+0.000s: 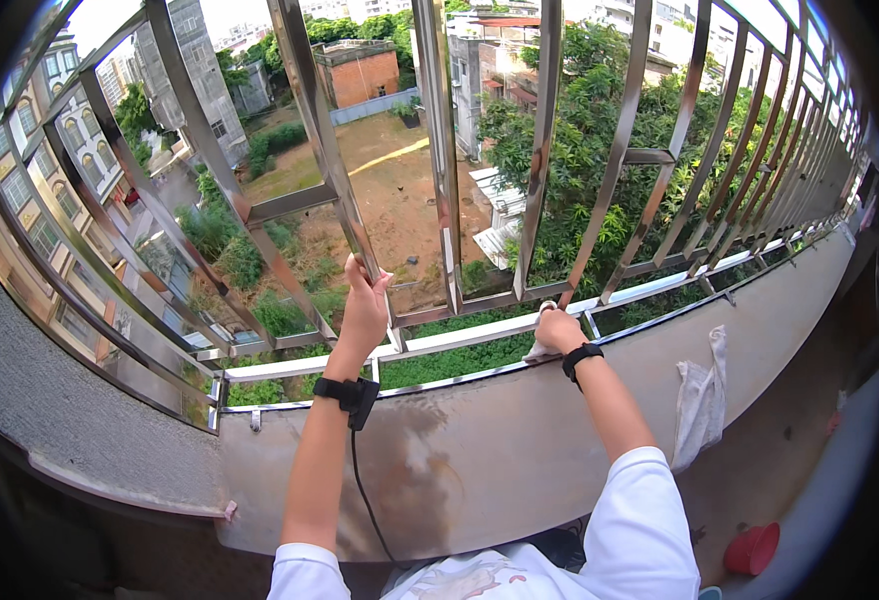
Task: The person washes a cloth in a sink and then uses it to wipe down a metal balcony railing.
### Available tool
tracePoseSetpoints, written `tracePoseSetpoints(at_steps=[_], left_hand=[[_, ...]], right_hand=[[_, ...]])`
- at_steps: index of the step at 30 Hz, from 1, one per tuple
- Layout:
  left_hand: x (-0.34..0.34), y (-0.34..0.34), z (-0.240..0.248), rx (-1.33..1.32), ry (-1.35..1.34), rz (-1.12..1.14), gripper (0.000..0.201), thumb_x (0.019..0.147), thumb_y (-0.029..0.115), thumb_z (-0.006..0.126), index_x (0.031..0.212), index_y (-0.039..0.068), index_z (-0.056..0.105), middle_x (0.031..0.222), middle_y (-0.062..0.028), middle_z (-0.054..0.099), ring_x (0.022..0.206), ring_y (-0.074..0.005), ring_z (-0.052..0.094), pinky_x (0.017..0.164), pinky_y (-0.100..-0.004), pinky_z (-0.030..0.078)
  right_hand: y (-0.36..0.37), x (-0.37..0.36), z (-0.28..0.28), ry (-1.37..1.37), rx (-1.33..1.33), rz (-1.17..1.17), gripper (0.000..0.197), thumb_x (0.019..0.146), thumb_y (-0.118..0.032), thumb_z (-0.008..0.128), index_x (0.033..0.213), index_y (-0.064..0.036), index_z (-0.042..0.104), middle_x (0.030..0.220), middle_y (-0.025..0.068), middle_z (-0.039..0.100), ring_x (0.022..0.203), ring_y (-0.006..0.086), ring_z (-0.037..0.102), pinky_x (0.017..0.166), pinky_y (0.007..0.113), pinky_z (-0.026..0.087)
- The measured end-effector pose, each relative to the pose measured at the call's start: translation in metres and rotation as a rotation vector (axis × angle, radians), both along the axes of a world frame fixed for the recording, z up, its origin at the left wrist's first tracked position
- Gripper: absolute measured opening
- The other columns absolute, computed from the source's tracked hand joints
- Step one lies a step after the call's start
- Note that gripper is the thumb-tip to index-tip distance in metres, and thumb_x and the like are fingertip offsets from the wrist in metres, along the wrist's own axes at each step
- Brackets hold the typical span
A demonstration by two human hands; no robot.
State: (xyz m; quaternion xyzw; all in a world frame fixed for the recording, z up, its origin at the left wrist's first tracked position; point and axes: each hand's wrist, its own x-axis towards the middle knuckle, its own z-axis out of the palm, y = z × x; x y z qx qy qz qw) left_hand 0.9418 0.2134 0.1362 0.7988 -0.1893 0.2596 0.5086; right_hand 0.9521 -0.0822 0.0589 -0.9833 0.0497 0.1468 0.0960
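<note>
A shiny metal window grille (445, 190) of upright bars stands in front of me above a ledge. My left hand (365, 305) is closed around one of its upright bars, just above the lower rail. To the right, my right hand (560, 328) is closed on a pale cloth (541, 352) by the lower rail (470, 335). A bit of the cloth hangs below the fist, and another bit shows at the fingers; the rest is hidden. Black bands circle both wrists, and a cable runs down from the left one.
The pale ledge (600, 425) has a dark wet patch (400, 470) near my left forearm. A second whitish cloth (702, 400) is draped over the ledge at right. On the floor at lower right sits a red bucket (753, 549). Trees and a dirt yard lie beyond the bars.
</note>
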Motion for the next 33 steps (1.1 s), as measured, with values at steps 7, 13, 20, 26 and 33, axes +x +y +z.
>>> tracePoseSetpoints(at_steps=[7, 13, 20, 26, 33], left_hand=[[0.002, -0.002, -0.002, -0.014, 0.014, -0.009, 0.03, 0.083, 0.005, 0.039, 0.106, 0.004, 0.02, 0.08, -0.0118, 0.044, 0.074, -0.0234, 0.05, 0.069, -0.0303, 0.039], [0.002, 0.0, -0.004, -0.002, 0.023, -0.007, 0.033, 0.082, 0.004, 0.038, 0.108, 0.005, 0.017, 0.083, -0.0121, 0.042, 0.076, -0.0232, 0.05, 0.069, -0.0301, 0.039], [0.002, -0.002, -0.001, -0.026, 0.214, -0.035, 0.036, 0.083, 0.002, 0.036, 0.111, 0.008, 0.013, 0.081, -0.0098, 0.042, 0.075, -0.0201, 0.048, 0.07, -0.0301, 0.04], [-0.002, -0.007, 0.004, 0.025, 0.079, -0.001, 0.038, 0.082, 0.002, 0.037, 0.111, 0.008, 0.013, 0.082, -0.0101, 0.041, 0.073, -0.0197, 0.046, 0.07, -0.0302, 0.039], [-0.001, -0.002, 0.005, 0.032, 0.009, -0.064, 0.029, 0.083, 0.003, 0.036, 0.107, 0.006, 0.019, 0.074, -0.0096, 0.036, 0.069, -0.0215, 0.046, 0.068, -0.0301, 0.04]], right_hand=[[-0.005, -0.023, 0.005, 0.03, 0.003, -0.001, 0.027, 0.069, -0.011, 0.043, 0.09, 0.0023, 0.054, 0.092, 0.0203, 0.054, 0.086, 0.0319, 0.053, 0.076, 0.038, 0.041], [0.037, -0.024, 0.005, -0.003, -0.113, 0.25, 0.023, 0.067, -0.013, 0.046, 0.084, -0.0006, 0.056, 0.085, 0.0165, 0.058, 0.079, 0.028, 0.056, 0.067, 0.036, 0.044], [0.146, -0.029, -0.011, -0.135, 0.001, 0.549, 0.026, 0.065, -0.013, 0.047, 0.086, 0.0021, 0.052, 0.076, 0.0157, 0.059, 0.069, 0.0272, 0.058, 0.058, 0.035, 0.045], [0.167, -0.036, -0.019, -0.27, 0.051, 0.604, 0.019, 0.065, -0.013, 0.047, 0.081, -0.0033, 0.053, 0.071, 0.0114, 0.058, 0.066, 0.0263, 0.058, 0.056, 0.035, 0.046], [0.101, -0.034, -0.001, -0.158, -0.161, 0.427, 0.02, 0.072, -0.015, 0.043, 0.087, -0.009, 0.055, 0.086, 0.0105, 0.058, 0.076, 0.0249, 0.058, 0.063, 0.035, 0.046]])
